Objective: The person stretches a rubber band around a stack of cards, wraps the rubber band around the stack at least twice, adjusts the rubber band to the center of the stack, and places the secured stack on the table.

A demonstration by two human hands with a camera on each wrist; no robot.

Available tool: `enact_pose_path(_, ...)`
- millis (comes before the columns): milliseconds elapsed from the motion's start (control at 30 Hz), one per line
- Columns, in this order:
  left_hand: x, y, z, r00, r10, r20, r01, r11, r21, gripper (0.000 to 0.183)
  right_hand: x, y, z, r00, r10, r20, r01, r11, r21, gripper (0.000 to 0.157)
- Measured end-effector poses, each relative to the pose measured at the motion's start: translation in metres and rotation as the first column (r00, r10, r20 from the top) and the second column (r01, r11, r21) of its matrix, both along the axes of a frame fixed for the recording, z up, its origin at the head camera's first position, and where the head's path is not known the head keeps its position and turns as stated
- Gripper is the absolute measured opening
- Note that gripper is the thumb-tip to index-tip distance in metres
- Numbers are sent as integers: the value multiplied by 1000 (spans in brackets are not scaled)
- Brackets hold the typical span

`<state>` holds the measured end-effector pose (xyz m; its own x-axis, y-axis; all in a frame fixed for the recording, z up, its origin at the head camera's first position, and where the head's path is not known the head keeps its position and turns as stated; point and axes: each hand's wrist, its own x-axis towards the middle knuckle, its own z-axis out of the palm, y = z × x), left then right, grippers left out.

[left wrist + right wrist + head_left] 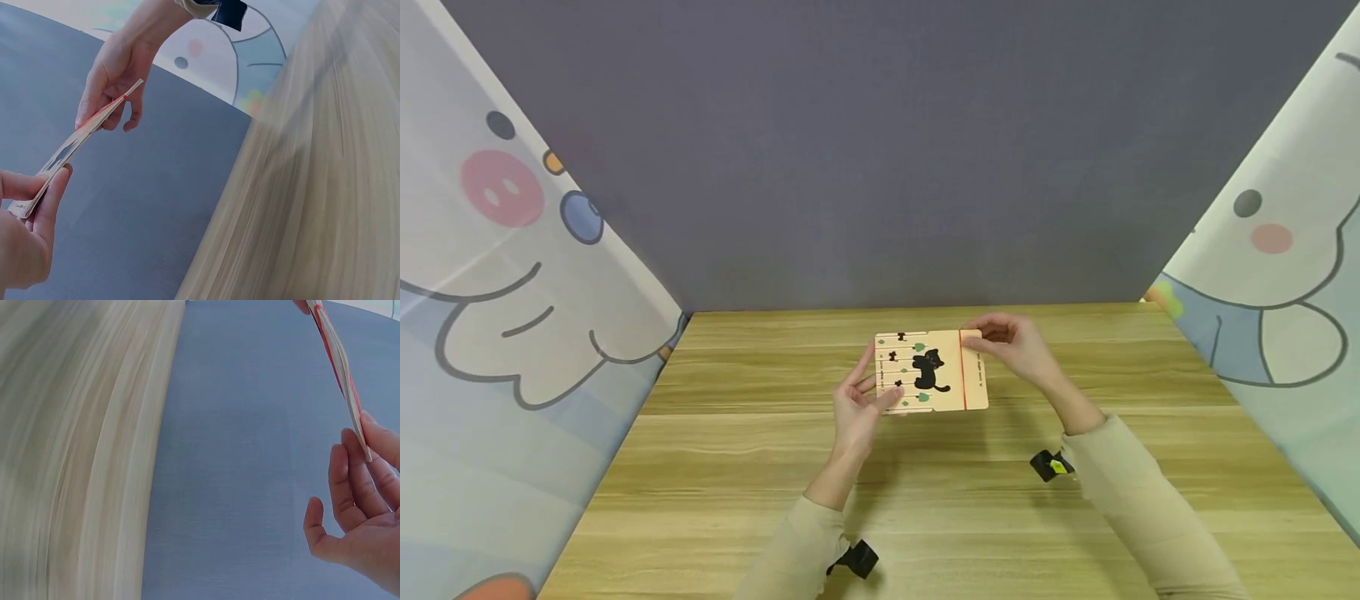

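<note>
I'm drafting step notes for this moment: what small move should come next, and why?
Probably have the right hand hook the red band and ease it off the notebook. The band crosses the cover close to the end that the right hand pinches, while the left hand grips the opposite end, so it could hold everything steady.

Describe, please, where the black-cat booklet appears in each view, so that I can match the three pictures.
Head: black-cat booklet slightly right of and below centre, cat side showing.
Left wrist: black-cat booklet at left, nearly edge-on, slanting up rightward from the left hand.
Right wrist: black-cat booklet at upper right, nearly edge-on, its lower end in the fingers.
Shared landmark: the right hand, which pinches the booklet's end in every view.
</note>
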<state>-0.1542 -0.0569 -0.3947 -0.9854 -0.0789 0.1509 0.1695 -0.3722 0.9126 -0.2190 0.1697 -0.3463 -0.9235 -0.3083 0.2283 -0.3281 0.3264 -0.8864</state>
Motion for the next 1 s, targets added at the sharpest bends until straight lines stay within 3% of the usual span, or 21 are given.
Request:
enact_pose_path(333, 1, 5, -2, 999, -32, -20, 31, 999, -31, 77, 6, -7, 3, 998, 50, -26, -51, 998, -26, 22)
enact_pose_path(500, 2, 6, -3, 999, -34, -22, 33, 999, -20, 77, -1, -4, -6, 997, 79, -15, -79, 997, -5, 29)
enact_pose_path(667, 2, 4, -4, 1000, -18, -17, 18, 1000, -21, 76, 4, 2, 2, 997, 72, 8, -72, 997, -20, 29)
enact_pose_path(867, 2, 4, -5, 999, -13, -35, 12, 1000, -28, 75, 14, -1, 16, 996, 72, -59, -73, 997, -1, 16)
enact_pose_path(1000, 3, 7, -6, 999, -20, -42, 19, 1000, -23, 76, 16, -5, 16, 995, 79, -61, -80, 996, -25, 16)
